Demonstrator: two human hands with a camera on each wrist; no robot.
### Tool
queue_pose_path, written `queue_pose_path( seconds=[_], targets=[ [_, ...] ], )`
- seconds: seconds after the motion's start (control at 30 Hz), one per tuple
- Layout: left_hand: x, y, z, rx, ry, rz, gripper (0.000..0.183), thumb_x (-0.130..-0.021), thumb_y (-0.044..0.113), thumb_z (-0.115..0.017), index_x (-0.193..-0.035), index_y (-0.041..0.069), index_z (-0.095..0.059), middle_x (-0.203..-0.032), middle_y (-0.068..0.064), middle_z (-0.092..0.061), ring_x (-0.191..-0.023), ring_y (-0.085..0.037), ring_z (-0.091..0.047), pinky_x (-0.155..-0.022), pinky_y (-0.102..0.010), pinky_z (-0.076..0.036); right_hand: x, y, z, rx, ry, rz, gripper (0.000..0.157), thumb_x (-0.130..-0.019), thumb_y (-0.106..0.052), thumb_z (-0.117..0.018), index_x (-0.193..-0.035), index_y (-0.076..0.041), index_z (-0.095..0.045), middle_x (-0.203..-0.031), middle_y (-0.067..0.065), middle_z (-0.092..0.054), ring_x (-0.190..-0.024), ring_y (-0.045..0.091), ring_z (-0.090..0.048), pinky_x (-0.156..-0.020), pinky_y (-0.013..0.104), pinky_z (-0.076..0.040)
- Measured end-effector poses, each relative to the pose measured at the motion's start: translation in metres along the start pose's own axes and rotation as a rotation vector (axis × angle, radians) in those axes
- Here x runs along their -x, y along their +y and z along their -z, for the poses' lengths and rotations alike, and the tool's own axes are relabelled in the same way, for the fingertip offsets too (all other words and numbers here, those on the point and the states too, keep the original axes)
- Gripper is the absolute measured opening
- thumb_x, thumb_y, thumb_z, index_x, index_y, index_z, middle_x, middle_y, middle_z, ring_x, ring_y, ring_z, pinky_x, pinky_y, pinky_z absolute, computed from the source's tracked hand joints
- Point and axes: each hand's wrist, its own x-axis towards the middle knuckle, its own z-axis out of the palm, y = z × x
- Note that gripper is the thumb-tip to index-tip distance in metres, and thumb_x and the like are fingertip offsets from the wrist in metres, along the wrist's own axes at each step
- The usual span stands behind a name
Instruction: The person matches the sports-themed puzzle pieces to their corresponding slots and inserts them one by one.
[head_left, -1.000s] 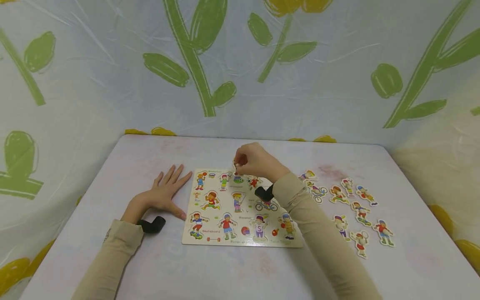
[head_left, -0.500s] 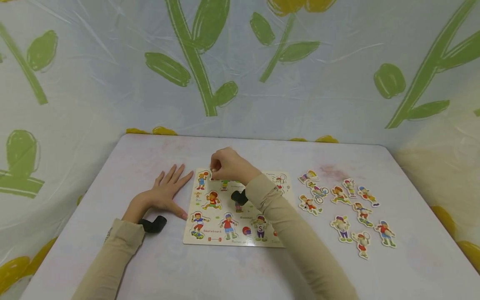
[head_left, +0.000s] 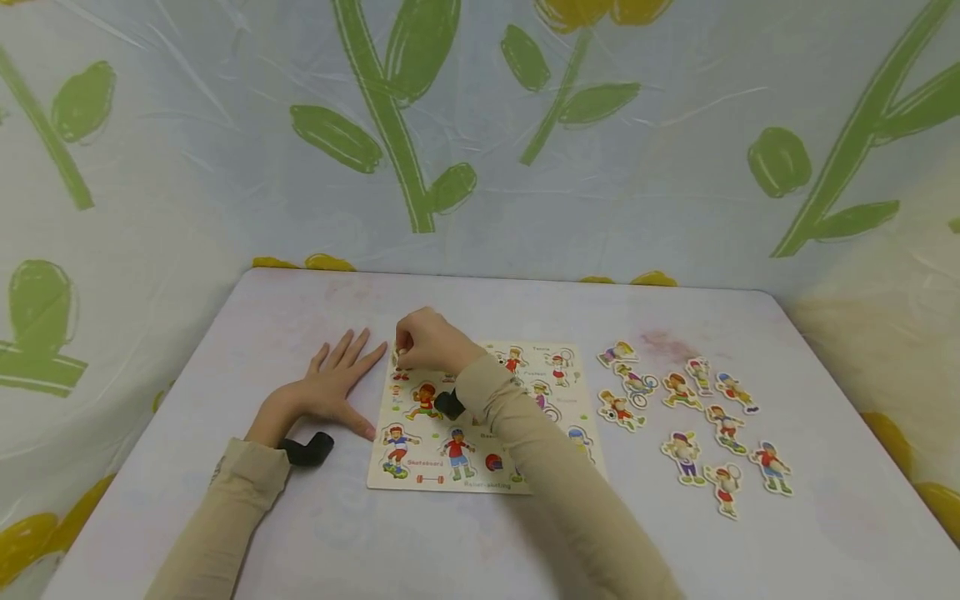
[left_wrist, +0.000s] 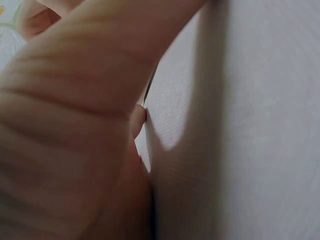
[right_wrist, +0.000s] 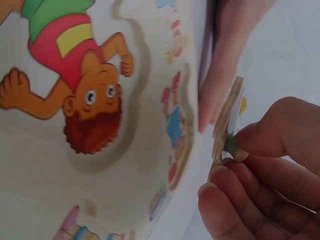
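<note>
On the pale, pink-smudged table (head_left: 337, 542), a thin, pale wooden piece (right_wrist: 228, 115) pinched by the right hand (head_left: 432, 342) had shifted left over the cream rectangular board (head_left: 427, 447), bringing the piece near the blue-clad figure's recess (right_wrist: 175, 127), the left hand (head_left: 327, 392) spread alongside.

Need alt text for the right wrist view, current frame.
A right hand pinches a thin puzzle piece, seen nearly edge-on, beside the edge of a puzzle board. On the board, a printed child in a red-and-yellow top appears upside down; part of the left hand shows at top.
</note>
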Motion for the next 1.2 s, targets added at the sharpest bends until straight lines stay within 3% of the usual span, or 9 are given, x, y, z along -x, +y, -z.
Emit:
queue_pose_path(
  seconds=[0.4, 0.67, 0.9, 1.2],
  targets=[
    [0.001, -0.003, -0.002, 0.004, 0.009, -0.006, 0.14, -0.056, 0.081, -0.075, -0.161, 0.02, -0.008, -0.165, -0.014, 0.015, -0.148, -0.035, 0.021, -0.112, -0.064, 0.011, -0.013, 0.004, -0.014, 0.007, -0.062, -0.124, 0.003, -0.083, -0.009, -0.075, -0.083, -0.006, -0.073, -0.079, 0.001, -0.063, -0.068, 0.013, -0.056, -0.058, 0.022, -0.047],
    [0.003, 0.002, 0.002, 0.013, 0.006, -0.009, 0.138, -0.058, 0.079, -0.076, -0.161, 0.019, -0.008, -0.165, -0.015, 0.014, -0.148, -0.036, 0.021, -0.112, -0.064, 0.012, -0.012, 0.001, -0.015, 0.0, -0.067, -0.142, 0.007, -0.081, -0.01, -0.079, -0.077, -0.007, -0.073, -0.073, 0.0, -0.065, -0.064, 0.012, -0.056, -0.056, 0.021, -0.046],
    [0.007, 0.011, 0.008, 0.036, 0.007, -0.008, 0.135, -0.06, 0.069, -0.083, -0.16, 0.011, -0.014, -0.164, -0.021, 0.009, -0.148, -0.042, 0.016, -0.111, -0.066, 0.01, -0.01, -0.002, -0.015, -0.013, -0.087, -0.155, 0.005, -0.082, -0.009, -0.078, -0.08, -0.006, -0.074, -0.076, 0.0, -0.064, -0.066, 0.013, -0.055, -0.057, 0.021, -0.046],
    [0.005, 0.013, 0.01, 0.005, -0.001, 0.008, 0.133, -0.061, 0.067, -0.083, -0.16, 0.011, -0.013, -0.164, -0.021, 0.009, -0.148, -0.042, 0.015, -0.112, -0.065, 0.01, -0.007, -0.003, -0.015, 0.008, -0.07, -0.205, 0.011, -0.084, -0.009, -0.077, -0.078, -0.008, -0.069, -0.077, 0.003, -0.062, -0.065, 0.014, -0.054, -0.056, 0.022, -0.044]
  ],
)
